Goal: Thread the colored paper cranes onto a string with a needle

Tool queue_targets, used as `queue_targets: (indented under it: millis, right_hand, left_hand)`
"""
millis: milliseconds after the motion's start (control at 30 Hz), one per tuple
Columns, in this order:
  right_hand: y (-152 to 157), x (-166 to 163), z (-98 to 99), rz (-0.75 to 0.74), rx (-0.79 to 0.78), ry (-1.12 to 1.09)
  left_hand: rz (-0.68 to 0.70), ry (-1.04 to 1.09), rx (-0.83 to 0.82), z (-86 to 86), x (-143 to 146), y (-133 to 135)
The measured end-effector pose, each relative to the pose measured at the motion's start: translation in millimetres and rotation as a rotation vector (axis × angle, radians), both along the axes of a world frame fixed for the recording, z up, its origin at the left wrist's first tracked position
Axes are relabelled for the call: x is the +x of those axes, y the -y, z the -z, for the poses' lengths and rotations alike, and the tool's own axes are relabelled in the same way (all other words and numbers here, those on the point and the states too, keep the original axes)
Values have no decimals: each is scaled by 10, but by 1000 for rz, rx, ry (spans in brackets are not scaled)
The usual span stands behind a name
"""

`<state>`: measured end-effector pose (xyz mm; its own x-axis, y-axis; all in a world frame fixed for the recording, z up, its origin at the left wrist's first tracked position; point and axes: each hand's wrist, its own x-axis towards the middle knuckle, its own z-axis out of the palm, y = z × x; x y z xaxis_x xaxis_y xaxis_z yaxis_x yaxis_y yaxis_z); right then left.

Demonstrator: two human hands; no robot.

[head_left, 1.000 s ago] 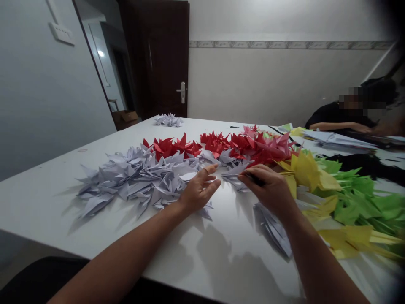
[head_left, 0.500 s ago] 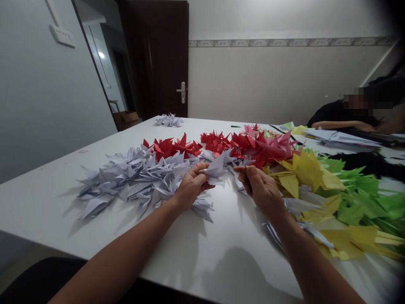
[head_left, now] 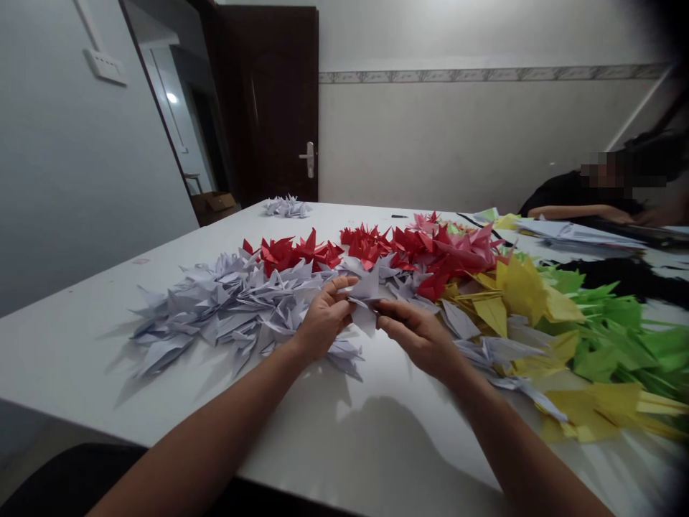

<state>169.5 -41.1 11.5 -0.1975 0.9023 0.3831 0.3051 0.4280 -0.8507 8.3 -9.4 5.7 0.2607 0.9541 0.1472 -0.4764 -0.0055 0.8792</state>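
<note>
My left hand (head_left: 323, 319) and my right hand (head_left: 417, 334) meet just above the white table (head_left: 69, 337) and both pinch one pale lilac folded paper crane (head_left: 366, 294). A big heap of lilac paper cranes (head_left: 226, 301) lies to the left of my hands. Behind them are red paper cranes (head_left: 371, 248) and pink ones (head_left: 474, 244). Yellow folded papers (head_left: 522, 291) and green ones (head_left: 619, 337) lie to the right. More lilac pieces (head_left: 500, 355) rest by my right wrist.
A small lilac pile (head_left: 287, 207) sits at the table's far edge, near a dark door (head_left: 280, 108). Another person (head_left: 592, 197) sits at the far right with an arm on the table beside stacked paper sheets (head_left: 570, 233).
My left hand closed and lifted a lilac crane from the heap. My right hand came left from the yellow papers and took hold of the same crane.
</note>
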Motion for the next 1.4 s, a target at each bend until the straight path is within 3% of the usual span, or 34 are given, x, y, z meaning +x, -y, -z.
queue_targets:
  millis: [200,500,933,1133,1400]
  right_hand:
    - [-24,-48,65,-145,-250,-178]
    - [4,-112,47,-128,-482,-406]
    - [-55,-79,97,-92,-507,-413]
    - [-37,-79,94,-111,-526,-423]
    - [-6,-70,21,-113,-546,-442]
  left_hand:
    - [-64,-57,121,42,8,-17]
    - [-77,-158,246,18,12,27]
    - [-52,-450,466,153,-44,6]
    - [-17,-326,415,147,-16,1]
    - [-24,-355,412,101,-32,7]
